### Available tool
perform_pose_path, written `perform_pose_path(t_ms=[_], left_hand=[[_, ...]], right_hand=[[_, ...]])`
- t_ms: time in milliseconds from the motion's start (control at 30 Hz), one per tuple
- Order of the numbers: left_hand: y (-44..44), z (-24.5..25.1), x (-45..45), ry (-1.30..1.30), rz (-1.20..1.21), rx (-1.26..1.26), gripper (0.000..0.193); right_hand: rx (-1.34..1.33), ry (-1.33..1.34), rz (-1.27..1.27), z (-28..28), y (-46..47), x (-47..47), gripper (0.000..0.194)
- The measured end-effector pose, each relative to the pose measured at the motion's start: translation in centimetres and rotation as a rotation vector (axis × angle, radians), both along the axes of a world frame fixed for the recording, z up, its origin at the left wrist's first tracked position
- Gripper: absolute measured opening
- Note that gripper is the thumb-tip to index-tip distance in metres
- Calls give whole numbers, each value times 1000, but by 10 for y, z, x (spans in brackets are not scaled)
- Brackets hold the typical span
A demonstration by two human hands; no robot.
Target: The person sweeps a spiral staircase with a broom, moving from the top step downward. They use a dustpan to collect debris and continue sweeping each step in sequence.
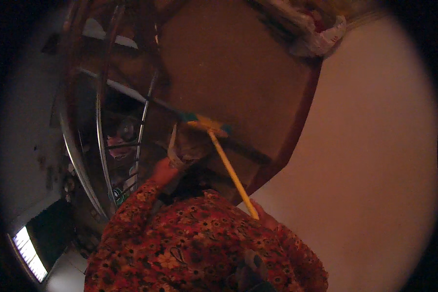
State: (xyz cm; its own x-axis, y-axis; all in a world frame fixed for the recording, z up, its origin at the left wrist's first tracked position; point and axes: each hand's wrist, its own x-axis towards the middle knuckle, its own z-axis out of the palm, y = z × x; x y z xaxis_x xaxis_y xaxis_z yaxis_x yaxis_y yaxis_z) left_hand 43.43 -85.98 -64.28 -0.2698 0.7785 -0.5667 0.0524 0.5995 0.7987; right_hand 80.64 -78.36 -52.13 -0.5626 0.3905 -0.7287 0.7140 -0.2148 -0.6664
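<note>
My right hand (263, 216), at the lower right by my waist, is closed around the lower end of a yellow handle (233, 175). The handle rises up and left to a yellow head with green ends (206, 123), probably a floor wiper or broom, which rests on or just above the brown floor. My left hand (164, 171) reaches forward at the left of centre and grips a pale, thin-edged item (179, 155); dim light and blur hide what it is. The patterned red sleeves cover both arms.
Curved metal bars (98, 109) of a rack or frame stand close on the left, with dim objects behind them. A dark red strip (310, 98) borders the floor before the plain wall (365, 138). A crumpled whitish bag (323, 42) lies at the top right. A bright window (30, 253) shows lower left.
</note>
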Motion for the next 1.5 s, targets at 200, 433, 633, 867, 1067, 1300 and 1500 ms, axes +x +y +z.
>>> perform_pose_path(t_ms=[200, 433, 633, 867, 1067, 1300, 1500], left_hand=[[11, 14, 10, 162, 56, -14, 36], [22, 14, 26, 181, -132, -62, 37], [22, 9, 43, 142, -112, 35, 35], [12, -14, 27, 259, -129, 83, 33], [0, -21, 21, 208, -204, 48, 33], [4, -3, 27, 233, -128, -59, 37], [-4, -1, 24, 93, -41, 13, 34]], right_hand=[[133, 118, -166, 27, -1, 30, 67], [-133, -296, -651, 17, 44, 55, 70], [-317, -125, -573, -2, -13, 77, 67], [234, 177, -192, 7, -28, 53, 65], [-53, -226, -508, 4, 50, 28, 66], [-233, -331, -304, 8, 34, 24, 68], [-172, -26, -158, 31, 2, 31, 72]])
